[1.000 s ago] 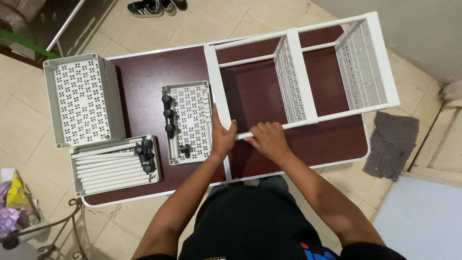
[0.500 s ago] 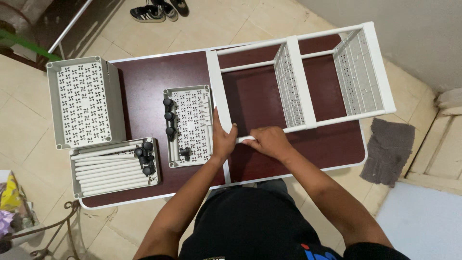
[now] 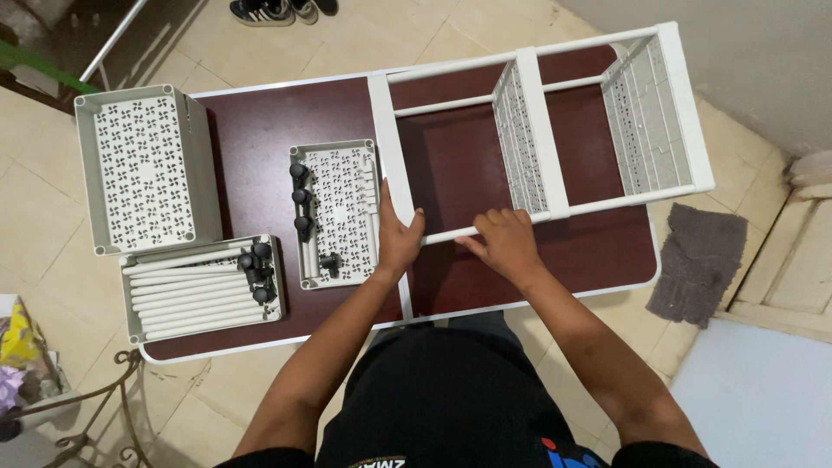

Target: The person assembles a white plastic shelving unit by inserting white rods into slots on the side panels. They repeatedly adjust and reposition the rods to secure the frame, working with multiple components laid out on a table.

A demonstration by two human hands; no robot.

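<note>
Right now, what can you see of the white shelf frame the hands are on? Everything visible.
The white shelf frame lies on its side on the dark red table. It looks like plastic: three panels joined by thin tubes, two of them perforated or ribbed. It is partly assembled. The left hand presses on the left end panel; the right hand grips the near tube. The right end overhangs the table edge.

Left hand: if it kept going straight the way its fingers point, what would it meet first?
The left hand points up the white end panel it already touches, so it would slide along that; beyond lies the far table edge. Depth is unclear.
</note>
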